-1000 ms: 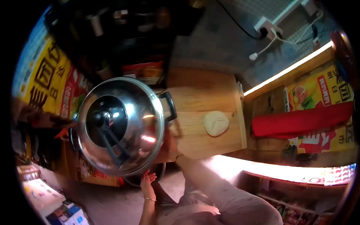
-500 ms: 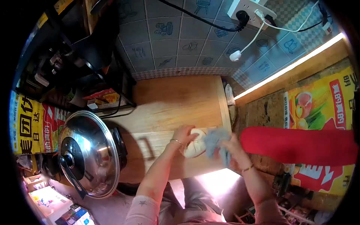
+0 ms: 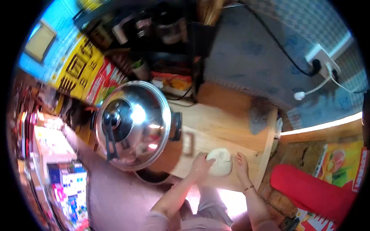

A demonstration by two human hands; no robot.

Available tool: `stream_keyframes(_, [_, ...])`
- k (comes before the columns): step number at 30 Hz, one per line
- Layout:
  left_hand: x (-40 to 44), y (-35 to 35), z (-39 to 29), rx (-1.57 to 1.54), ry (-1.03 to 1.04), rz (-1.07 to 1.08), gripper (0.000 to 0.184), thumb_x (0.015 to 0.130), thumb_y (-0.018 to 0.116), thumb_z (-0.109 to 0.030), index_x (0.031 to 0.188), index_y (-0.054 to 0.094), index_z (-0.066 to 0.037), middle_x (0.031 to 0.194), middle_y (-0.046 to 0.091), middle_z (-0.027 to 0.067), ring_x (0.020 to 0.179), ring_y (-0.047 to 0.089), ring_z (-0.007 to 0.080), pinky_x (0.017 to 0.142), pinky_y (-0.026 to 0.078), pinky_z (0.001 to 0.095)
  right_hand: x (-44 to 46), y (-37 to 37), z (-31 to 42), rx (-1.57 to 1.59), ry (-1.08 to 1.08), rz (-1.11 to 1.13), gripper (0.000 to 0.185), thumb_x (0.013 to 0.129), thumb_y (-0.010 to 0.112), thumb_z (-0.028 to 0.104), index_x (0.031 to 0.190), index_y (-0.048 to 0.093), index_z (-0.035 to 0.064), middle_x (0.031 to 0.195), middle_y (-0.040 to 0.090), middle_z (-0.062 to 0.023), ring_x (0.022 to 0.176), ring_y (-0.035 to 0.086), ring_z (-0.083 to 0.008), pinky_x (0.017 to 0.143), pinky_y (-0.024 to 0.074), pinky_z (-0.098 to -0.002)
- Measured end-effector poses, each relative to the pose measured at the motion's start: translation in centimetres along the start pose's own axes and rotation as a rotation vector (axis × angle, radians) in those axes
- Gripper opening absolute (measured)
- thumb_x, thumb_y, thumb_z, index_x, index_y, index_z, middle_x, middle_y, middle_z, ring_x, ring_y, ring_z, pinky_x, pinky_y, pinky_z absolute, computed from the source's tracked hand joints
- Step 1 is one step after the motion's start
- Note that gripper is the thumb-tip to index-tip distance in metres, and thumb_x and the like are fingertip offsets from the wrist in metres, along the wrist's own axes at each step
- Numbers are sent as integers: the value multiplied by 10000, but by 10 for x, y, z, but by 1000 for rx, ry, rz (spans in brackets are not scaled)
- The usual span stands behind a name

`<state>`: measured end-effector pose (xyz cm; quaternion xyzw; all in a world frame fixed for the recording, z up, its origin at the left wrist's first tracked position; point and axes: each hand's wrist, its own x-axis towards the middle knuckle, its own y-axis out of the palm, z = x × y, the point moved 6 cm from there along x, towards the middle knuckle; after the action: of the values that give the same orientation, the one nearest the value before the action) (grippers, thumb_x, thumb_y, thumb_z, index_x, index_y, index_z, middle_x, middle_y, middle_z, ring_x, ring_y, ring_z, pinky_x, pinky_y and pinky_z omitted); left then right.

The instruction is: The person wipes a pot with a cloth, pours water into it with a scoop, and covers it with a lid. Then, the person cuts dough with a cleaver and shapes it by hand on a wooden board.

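Note:
A round, pale lump of dough [image 3: 219,162] with creases on top lies near the front edge of the wooden board [image 3: 210,121]. My left hand [image 3: 202,166] grips its left side, the thumb resting over the edge. Just to the right of the dough, my right hand [image 3: 242,166] is raised slightly apart from it, holding nothing, its fingers loosely open. A grey-blue cloth [image 3: 258,117] lies crumpled at the back right of the board. The picture is somewhat blurred by motion.
A large pan with a shiny domed lid [image 3: 152,104] stands left of the dough. Behind it is a dark shelf rack [image 3: 192,73]. A red padded roll [image 3: 312,188] lies to the right. A power strip [image 3: 322,57] with cords hangs on the tiled wall.
My right hand has let go of the cloth, which now lies at the board's back right. My left hand stays on the dough. The view has turned to the left.

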<state>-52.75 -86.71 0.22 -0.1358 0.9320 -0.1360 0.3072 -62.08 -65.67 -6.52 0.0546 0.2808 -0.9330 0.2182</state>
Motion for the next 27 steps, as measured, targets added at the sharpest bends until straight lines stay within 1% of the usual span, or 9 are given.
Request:
stream_keyframes(3, [12, 6, 37, 35, 107, -154, 345, 785, 637, -229, 1049, 613, -9, 1064, 559, 211, 1013, 526, 322, 849, 431, 374, -63, 7, 24, 12, -31, -237, 247, 912, 512, 196, 1042, 563, -8, 891, 614, -143, 779, 603, -192, 710, 487, -298])
stream_keyframes(7, [-49, -9, 84, -243, 366, -377, 385, 811, 613, -248, 1118, 566, -19, 1107, 546, 196, 1120, 466, 303, 903, 413, 362, -149, 84, 23, 23, 78, 447, 215, 924, 483, 167, 913, 602, -11, 693, 577, -50, 602, 555, -120, 572, 480, -252])
stream_keyframes(11, [-156, -1, 220, -395, 77, -423, 287, 855, 568, -160, 1103, 563, -17, 1075, 573, 162, 1022, 544, 274, 887, 444, 336, -197, 162, -60, 175, 323, 714, 221, 924, 479, 217, 974, 611, 46, 860, 609, -54, 749, 582, -126, 667, 488, -284])
stream_keyframes(13, [-208, -5, 313, -401, -106, -365, 230, 907, 499, -114, 1115, 542, -24, 1016, 605, 90, 949, 586, 192, 859, 466, 293, -178, 184, -153, 374, 500, 635, 208, 893, 540, 212, 1051, 587, 85, 952, 605, -59, 861, 576, -152, 755, 483, -317])
stream_keyframes(16, [-293, 33, 488, -1239, -60, -733, 229, 882, 538, -114, 1098, 554, -40, 966, 613, 11, 789, 583, 83, 721, 480, 230, -116, 195, -203, 857, 835, 161, 377, 852, 603, 259, 1183, 511, 105, 1032, 599, -62, 940, 560, -198, 804, 479, -347])
stream_keyframes(18, [-381, 59, 615, -520, -489, -733, 187, 868, 545, -114, 1037, 597, -51, 922, 619, 47, 762, 587, 86, 690, 484, 203, -72, 199, -234, 1213, 552, 437, 321, 895, 516, 294, 1105, 566, 56, 1107, 600, -98, 1047, 547, -241, 904, 447, -392])
stream_keyframes(20, [-459, 71, 660, -929, -720, -888, 243, 879, 509, -187, 1056, 604, -50, 902, 635, 65, 649, 601, 156, 577, 484, 220, -49, 197, -216, 1113, 695, -48, 378, 900, 469, 344, 1134, 560, 61, 1151, 584, -98, 1136, 503, -260, 971, 391, -436])
stream_keyframes(22, [-528, 117, 721, -1481, -822, -886, 229, 881, 511, -238, 993, 620, -70, 765, 606, 26, 602, 564, 142, 521, 443, 215, -15, 194, -215, 1170, 592, -72, 433, 893, 445, 361, 1193, 534, 61, 1222, 548, -112, 1198, 458, -277, 1009, 351, -459])
stream_keyframes(27, [-597, 199, 739, -1414, -1291, -997, 230, 923, 433, -274, 1007, 558, -100, 725, 532, 20, 556, 485, 151, 490, 402, 272, 15, 197, -193, 978, 569, -192, 467, 921, 310, 295, 1280, 460, 36, 1324, 468, -139, 1248, 417, -290, 1050, 313, -470])
